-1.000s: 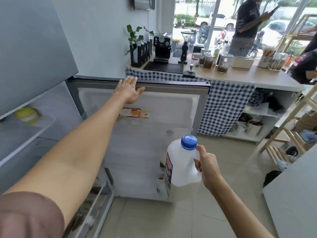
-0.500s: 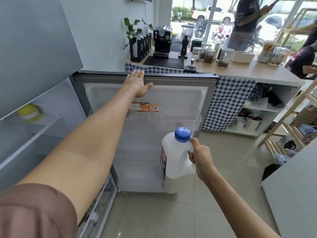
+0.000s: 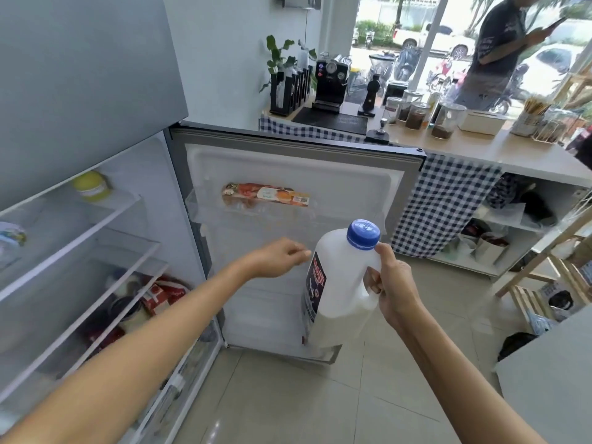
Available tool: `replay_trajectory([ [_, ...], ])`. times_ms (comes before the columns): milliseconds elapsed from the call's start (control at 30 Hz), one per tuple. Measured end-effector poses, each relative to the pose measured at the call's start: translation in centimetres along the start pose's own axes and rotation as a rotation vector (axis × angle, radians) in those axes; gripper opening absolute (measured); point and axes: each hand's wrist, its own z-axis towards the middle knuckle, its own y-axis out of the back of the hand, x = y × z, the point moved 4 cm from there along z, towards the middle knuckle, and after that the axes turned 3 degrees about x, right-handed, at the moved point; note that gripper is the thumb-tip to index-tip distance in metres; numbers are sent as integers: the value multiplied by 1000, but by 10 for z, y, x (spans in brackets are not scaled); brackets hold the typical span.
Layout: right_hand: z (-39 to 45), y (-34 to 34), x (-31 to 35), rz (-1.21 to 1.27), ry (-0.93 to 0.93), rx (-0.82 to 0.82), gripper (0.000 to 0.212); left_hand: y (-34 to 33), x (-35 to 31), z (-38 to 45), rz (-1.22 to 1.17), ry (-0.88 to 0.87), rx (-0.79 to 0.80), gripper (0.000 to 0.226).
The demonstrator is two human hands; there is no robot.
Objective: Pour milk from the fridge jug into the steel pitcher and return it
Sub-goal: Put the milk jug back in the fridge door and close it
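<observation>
Gripping jug (image 3: 339,283) — near-upright, cap up.

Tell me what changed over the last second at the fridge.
The left hand let go of the top edge of the fridge door and came down toward the milk jug. The right hand still holds the jug by its handle, blue cap on; the door stays open.
</observation>
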Motion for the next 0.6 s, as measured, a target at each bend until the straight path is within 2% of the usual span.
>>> replay_trajectory([
  [67,0,-2,1,-3,0,13,32,-32,20,-5,-231,99,78,40],
  [167,-2,-4,-3,-16,-10,25,34,-70,55,-13,-525,274,100,46],
  [267,-3,-7,-12,-21,-23,48,35,-106,85,-19,-844,377,157,47],
  [367,-4,-15,-24,-53,-47,84,32,-135,99,-20,-1227,410,84,37],
  [467,-2,-23,-41,-121,-62,138,28,-152,110,-20,-1359,477,-9,27],
  [600,6,-29,-60,-255,-88,290,40,-157,131,-26,-1378,602,-44,24],
])
